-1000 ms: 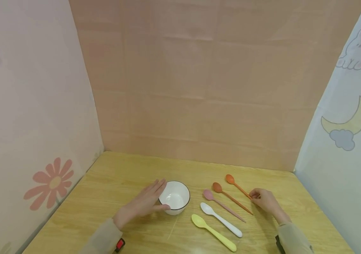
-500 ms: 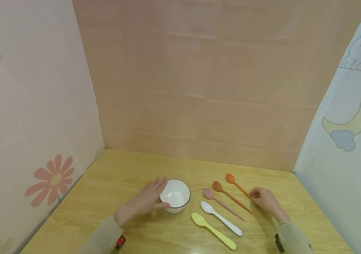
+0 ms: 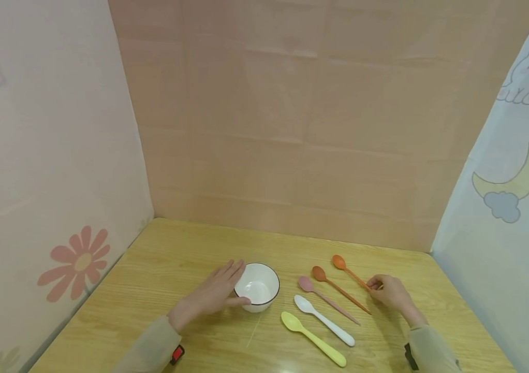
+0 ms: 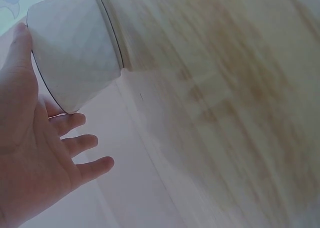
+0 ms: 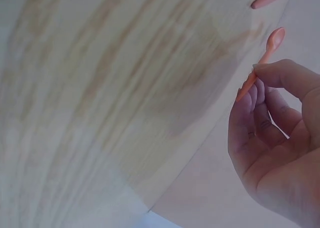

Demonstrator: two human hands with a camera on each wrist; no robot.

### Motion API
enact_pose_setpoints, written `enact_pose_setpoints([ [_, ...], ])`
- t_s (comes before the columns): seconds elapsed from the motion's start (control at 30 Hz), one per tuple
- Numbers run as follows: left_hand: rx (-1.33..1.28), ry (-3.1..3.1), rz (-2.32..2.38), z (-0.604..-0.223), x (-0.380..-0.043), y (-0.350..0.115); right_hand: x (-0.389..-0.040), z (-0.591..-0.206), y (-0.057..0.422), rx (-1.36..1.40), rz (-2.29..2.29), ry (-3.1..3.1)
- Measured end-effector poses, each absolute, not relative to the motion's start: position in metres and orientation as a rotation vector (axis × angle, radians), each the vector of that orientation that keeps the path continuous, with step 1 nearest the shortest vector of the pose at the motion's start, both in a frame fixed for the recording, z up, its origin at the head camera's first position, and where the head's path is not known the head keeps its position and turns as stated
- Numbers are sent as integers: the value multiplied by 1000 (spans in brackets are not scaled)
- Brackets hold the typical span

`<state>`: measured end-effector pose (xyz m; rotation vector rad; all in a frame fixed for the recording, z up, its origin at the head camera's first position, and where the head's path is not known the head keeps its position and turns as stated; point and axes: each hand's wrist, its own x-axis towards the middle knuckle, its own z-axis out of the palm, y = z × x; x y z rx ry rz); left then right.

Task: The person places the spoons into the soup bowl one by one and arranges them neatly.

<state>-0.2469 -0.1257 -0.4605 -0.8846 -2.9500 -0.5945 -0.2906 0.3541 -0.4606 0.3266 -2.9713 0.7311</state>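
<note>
On the table's left-centre stands a white bowl (image 3: 261, 307) with a dark rim. My left hand (image 3: 213, 292) rests against its left side, fingers spread and nearly straight, thumb along the front of the rim. The left wrist view has the bowl's white wall (image 4: 75, 52) beside the thumb, with several fingertips free of it. An orange spoon (image 3: 339, 262) lies farthest back in a slanted row. My right hand (image 3: 391, 293) pinches the end of its handle between thumb and fingers. In the right wrist view, the orange spoon (image 5: 274, 41) points away from the pinching thumb.
Between the bowl and my right hand lie a brown-orange spoon (image 3: 319, 273), a pink spoon (image 3: 306, 284), a white spoon (image 3: 304, 304) and a yellow spoon (image 3: 291, 321). A plain backdrop (image 3: 246, 155) and patterned side cloths enclose the wooden table (image 3: 190, 243).
The orange spoon and my right hand have shifted very slightly to the right. My left hand stays at the bowl.
</note>
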Motion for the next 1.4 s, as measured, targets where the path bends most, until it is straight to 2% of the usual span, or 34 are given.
enact_pose_setpoints([
  [1.4,-878,-2944,-580,-461,-249,-126,-285,-423,328,487,660,-2987],
])
